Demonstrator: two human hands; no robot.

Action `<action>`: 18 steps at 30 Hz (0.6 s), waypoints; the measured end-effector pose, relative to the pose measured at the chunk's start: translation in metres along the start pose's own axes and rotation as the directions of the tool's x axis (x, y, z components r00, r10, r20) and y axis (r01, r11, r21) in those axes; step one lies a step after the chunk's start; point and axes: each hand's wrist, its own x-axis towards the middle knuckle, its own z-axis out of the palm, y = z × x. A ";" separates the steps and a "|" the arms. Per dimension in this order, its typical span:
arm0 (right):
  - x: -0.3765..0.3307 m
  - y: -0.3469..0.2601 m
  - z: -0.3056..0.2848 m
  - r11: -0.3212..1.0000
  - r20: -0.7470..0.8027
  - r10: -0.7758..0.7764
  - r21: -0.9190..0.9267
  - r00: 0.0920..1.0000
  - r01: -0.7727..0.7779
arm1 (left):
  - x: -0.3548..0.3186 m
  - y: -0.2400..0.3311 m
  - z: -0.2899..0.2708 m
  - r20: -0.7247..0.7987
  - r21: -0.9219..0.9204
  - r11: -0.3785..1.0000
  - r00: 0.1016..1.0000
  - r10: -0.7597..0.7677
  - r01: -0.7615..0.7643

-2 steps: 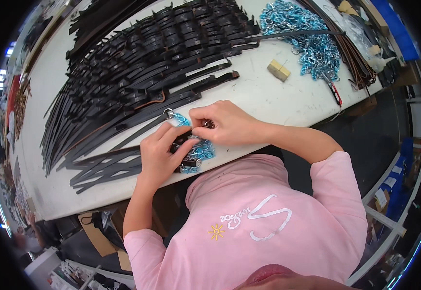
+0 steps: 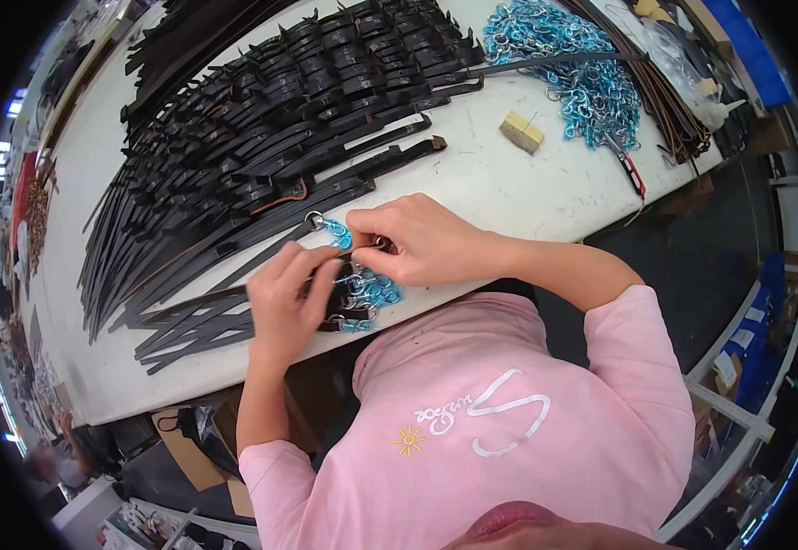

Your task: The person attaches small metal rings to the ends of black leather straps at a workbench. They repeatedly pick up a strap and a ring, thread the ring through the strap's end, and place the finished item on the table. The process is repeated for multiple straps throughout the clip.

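My left hand (image 2: 287,298) is closed in a pinch, thumb against fingers, at the dark end of a black strap. Its fingertips almost meet those of my right hand (image 2: 431,240), also closed. Small dark shiny pieces (image 2: 383,244) show in the curl of my right fingers; their kind I cannot make out. Under and beside both hands lie blue and silver chains (image 2: 374,291), partly hidden. Just beyond my left fingers, a black strap ends in a silver ring (image 2: 315,219) with a blue chain (image 2: 336,233) by it. Several loose black straps (image 2: 193,328) lie left of my left hand.
Rows of black straps (image 2: 271,101) cover much of the white table (image 2: 482,183). At the far right are a heap of blue chains (image 2: 564,69), a yellowish block (image 2: 521,133), a red-handled tool (image 2: 633,172) and brown straps (image 2: 679,119). The table's front edge runs before my body.
My left hand has shifted slightly left and toward me, uncovering more of the chains. My right hand stays nearly in place, still pinching. The whole view has moved a little.
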 end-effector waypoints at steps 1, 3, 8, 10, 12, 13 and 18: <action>0.001 -0.006 -0.004 1.000 -0.001 -0.023 -0.002 1.000 0.023 | 0.000 -0.002 -0.008 -0.060 0.006 1.000 0.998 -0.016 0.017; 0.006 -0.004 -0.006 0.992 -0.041 -0.122 0.005 0.992 0.122 | 0.000 -0.006 -0.036 -0.154 0.105 0.994 0.988 -0.024 0.041; 0.016 -0.006 -0.015 0.994 -0.040 -0.103 0.043 0.994 0.104 | -0.010 -0.034 -0.068 -0.287 0.289 0.952 0.958 -0.015 0.102; 0.020 0.010 0.000 0.984 -0.074 -0.111 -0.148 0.991 0.100 | -0.016 -0.059 -0.058 -0.184 0.410 0.903 0.981 -0.057 0.129; 0.018 0.021 -0.001 0.935 -0.183 -0.234 -0.310 0.955 0.170 | -0.029 -0.075 -0.050 -0.144 0.336 0.927 0.982 -0.126 0.168; 0.015 0.020 -0.013 0.949 -0.193 -0.194 -0.285 0.962 0.134 | -0.030 -0.075 -0.051 -0.181 0.306 0.934 0.975 -0.131 0.183; -0.032 0.035 -0.144 0.975 -0.702 -0.009 -0.165 0.713 -0.150 | -0.029 -0.067 -0.050 -0.254 0.339 0.933 0.967 -0.033 0.121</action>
